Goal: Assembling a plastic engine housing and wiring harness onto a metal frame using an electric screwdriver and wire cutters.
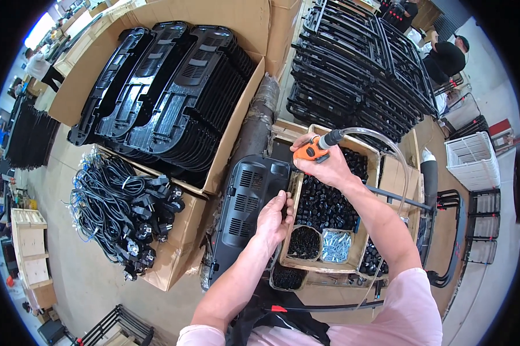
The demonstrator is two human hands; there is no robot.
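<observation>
two hands are at work over a black vented plastic panel [245, 207] lying between the cardboard boxes. our left hand [273, 219] presses on the panel's right edge, fingers curled over it, holding it steady. our right hand [323, 164] is wrapped tightly around an orange pneumatic screwdriver [313, 150] with a clear air hose [387, 141], tip down at the panel's upper right corner. just beside it, a shallow wooden tray [352, 259] holds small black parts and silver screws [336, 246].
</observation>
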